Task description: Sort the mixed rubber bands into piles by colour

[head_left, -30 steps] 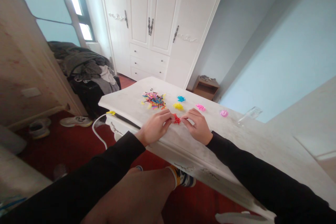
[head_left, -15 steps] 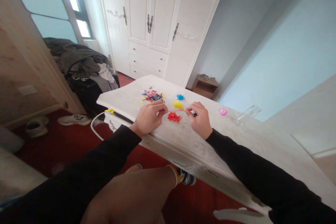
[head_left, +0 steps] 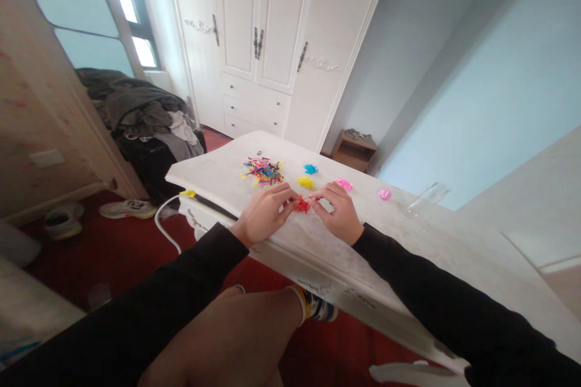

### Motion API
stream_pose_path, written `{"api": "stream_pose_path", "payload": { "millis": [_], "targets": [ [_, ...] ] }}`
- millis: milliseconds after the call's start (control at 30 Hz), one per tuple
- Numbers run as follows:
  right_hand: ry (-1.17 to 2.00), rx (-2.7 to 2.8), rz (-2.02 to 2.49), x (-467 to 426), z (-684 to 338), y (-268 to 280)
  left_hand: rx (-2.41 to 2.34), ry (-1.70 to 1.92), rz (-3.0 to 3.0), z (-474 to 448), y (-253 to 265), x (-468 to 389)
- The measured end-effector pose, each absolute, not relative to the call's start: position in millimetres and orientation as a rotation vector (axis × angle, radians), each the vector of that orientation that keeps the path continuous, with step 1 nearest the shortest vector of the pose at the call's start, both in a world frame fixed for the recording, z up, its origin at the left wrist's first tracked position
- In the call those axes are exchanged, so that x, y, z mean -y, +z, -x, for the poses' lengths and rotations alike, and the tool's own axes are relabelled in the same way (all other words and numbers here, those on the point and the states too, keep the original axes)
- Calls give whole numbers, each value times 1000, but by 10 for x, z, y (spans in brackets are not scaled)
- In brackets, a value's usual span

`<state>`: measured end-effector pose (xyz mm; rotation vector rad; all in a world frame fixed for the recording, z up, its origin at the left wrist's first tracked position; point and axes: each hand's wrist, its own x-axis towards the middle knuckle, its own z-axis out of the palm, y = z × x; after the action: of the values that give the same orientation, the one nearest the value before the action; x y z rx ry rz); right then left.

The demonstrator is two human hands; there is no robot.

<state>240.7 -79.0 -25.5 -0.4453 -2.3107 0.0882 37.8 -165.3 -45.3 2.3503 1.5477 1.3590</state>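
Note:
My left hand (head_left: 265, 213) and my right hand (head_left: 338, 211) meet low over the white table, fingertips pinched and only a small gap apart. A thin red rubber band runs between them, mostly hidden by the fingers. Just below the fingertips lies a heap of red rubber bands (head_left: 302, 206), partly covered. Beyond it sit a yellow heap (head_left: 305, 182) and a blue heap (head_left: 311, 168). A pink heap (head_left: 344, 184) shows behind my right hand. Past my left hand spreads a larger mixed-colour pile of bands (head_left: 263, 170).
A rounded pink bundle (head_left: 384, 194) and a clear glass (head_left: 429, 198) lying on its side are to the right on the table (head_left: 408, 254). A white cable (head_left: 164, 224) with a yellow end hangs at the left edge. A white wardrobe (head_left: 254, 91) stands behind.
Both hands have come closer together and slightly down toward the red heap, so the red band stretched between them is shorter. The pink heap, earlier behind my right hand, now shows.

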Motion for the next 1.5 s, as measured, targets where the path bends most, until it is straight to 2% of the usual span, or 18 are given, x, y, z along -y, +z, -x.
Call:
{"api": "stream_pose_path", "payload": {
  "millis": [733, 967, 1233, 1500],
  "targets": [
    [80, 2277, 439, 817, -2415, -210, -1612, 1324, -2406, -339, -416, 1665],
    [53, 2071, 591, 723, -2430, -152, -1879, 1555, -2124, -14, -378, 1570],
    [50, 2319, 475, 792, -2389, -232, -1713, 1268, -2369, -377, -349, 1671],
    [90, 2283, 674, 662, -2445, -276, -1820, 1322, -2227, -204, -440, 1629]
  ]
}}
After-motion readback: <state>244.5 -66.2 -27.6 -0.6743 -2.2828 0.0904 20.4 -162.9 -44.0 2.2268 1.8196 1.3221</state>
